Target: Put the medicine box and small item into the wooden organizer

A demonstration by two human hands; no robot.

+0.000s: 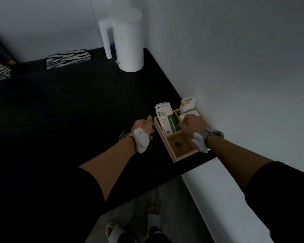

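A wooden organizer (172,151) stands on the black table by the white wall. White and green medicine boxes (166,120) stand upright in its far left compartment. More white boxes (188,104) fill the far right one. A small dark green item (178,143) lies in the near compartment. My right hand (194,124) hovers over the organizer's middle, fingers curled by the green box; whether it grips the box is unclear. My left hand (145,126) rests against the organizer's left outer wall, fingers loosely apart.
A white kettle (128,41) stands at the back of the black table (68,111). Striped fluffy mats (68,58) lie at the far left. The table's near edge ends just behind the organizer, with the floor and slippers (116,232) below.
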